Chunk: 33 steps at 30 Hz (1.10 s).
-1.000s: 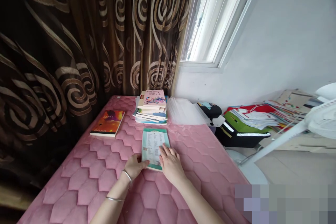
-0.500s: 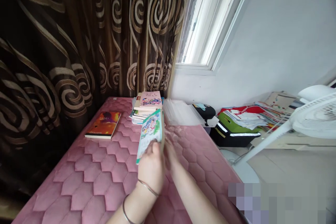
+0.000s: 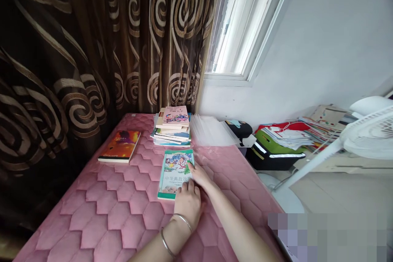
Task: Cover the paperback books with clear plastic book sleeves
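A green-edged picture book lies front cover up on the pink quilted surface. My left hand, with two bangles on the wrist, rests at the book's near right corner, its fingers lying on the cover. My right hand lies along the book's right edge with its fingers stretched out and touching it. Neither hand lifts the book.
A stack of books stands just beyond, an orange book lies to the left, and clear plastic sleeves lie to the right. A brown swirl curtain hangs behind. To the right are a black bag, piled papers and a white fan.
The book lay back cover up, was lifted and turned over by both hands, and now lies front cover up slightly nearer the left.
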Tool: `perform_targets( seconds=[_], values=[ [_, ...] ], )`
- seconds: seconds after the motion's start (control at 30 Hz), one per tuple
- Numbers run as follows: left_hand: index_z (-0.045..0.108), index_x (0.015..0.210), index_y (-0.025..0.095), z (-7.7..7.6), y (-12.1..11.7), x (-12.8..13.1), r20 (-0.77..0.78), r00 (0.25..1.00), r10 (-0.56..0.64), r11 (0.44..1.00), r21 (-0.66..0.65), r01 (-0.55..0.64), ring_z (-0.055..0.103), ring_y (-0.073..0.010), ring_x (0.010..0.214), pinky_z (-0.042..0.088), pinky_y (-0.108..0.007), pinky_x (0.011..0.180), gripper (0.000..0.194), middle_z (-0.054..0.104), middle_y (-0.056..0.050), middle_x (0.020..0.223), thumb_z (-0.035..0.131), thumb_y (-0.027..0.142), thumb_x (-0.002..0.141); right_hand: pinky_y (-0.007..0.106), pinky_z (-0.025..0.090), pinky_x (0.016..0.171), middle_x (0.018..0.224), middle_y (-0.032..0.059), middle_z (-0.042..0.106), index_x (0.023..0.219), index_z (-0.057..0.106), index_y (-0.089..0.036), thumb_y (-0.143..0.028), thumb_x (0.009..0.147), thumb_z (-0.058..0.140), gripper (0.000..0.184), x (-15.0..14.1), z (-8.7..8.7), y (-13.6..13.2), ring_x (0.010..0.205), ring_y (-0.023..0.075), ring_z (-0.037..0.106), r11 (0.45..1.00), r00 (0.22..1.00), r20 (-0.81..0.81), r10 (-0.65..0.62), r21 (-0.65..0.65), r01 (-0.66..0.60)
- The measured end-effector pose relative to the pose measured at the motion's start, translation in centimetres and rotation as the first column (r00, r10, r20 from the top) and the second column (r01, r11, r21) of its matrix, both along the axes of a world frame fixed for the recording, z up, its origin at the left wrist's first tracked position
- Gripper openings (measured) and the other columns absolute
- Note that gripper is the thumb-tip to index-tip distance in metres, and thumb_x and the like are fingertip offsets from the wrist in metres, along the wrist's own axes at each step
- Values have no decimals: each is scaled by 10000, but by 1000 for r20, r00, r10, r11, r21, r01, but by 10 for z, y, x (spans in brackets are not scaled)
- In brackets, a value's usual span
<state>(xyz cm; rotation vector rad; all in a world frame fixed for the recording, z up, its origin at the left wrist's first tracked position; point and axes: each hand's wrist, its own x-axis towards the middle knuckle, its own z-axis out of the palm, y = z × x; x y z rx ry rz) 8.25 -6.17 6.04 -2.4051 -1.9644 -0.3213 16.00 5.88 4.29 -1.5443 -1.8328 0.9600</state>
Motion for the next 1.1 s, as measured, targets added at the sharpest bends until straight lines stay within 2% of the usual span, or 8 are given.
perform_targets(
  seconds=[0.07,0.1,0.17,0.23,0.33,0.53,0.8,1.1],
  values=[
    [638,1066,181,7,2,-21,103,995,3,1000,-15,-1,556,-285,1084,468,-441,887,297,589,-129,1247,461,352,900,274,461,820,1038,97,713,1094,659,-179,-443,921,414,400,-2,-1,2,1000,230,645,1000,1000,28,-10,-21,10],
    [637,1053,191,9,5,-34,148,986,71,997,-26,-68,557,-274,1078,459,-427,891,309,598,-123,1223,408,352,922,273,461,807,1032,105,713,1077,663,-168,-441,926,406,404,-3,-2,3,991,234,648,999,999,41,-16,-34,18],
    [592,1114,148,12,17,-64,183,927,327,945,-53,-322,557,-283,1073,447,-425,879,344,577,-168,1216,330,289,942,273,461,776,1008,119,716,1050,664,-148,-445,935,387,422,-2,-4,3,959,239,657,998,998,65,-25,-54,29],
    [530,1163,81,11,33,-91,233,836,497,867,-186,-463,572,-279,1079,437,-403,887,338,577,-215,1194,305,188,933,260,460,762,1014,115,714,1060,652,-143,-446,947,356,439,-1,-7,2,946,227,661,998,997,75,-29,-58,33],
    [487,1171,60,7,55,-113,264,819,510,854,-265,-447,637,-227,1002,465,-322,824,330,645,-196,1095,268,159,945,233,455,776,1077,95,699,1113,624,-147,-433,965,304,454,1,-10,-1,990,197,647,999,997,70,-27,-39,30],
    [421,1239,53,2,72,-97,226,823,521,838,-320,-443,683,-208,910,471,-285,735,363,700,-173,979,238,125,934,236,455,792,1105,86,694,1170,598,-152,-419,976,269,466,3,-9,-3,1011,187,644,999,993,113,-34,-8,36],
    [422,1258,5,0,73,-89,37,845,533,821,-263,-507,659,-300,962,459,-360,761,406,664,-254,1012,305,139,894,321,444,812,1105,214,659,1104,612,-69,-379,953,356,430,-12,2,-10,1017,285,635,990,936,327,-133,76,115],
    [452,1287,-17,0,69,-87,-49,869,492,854,-168,-493,623,-294,991,343,-435,939,471,678,-246,989,254,116,880,306,461,713,1032,206,671,1084,582,-62,-369,968,361,396,-21,12,-18,933,271,667,984,858,482,-176,111,139]
  ],
)
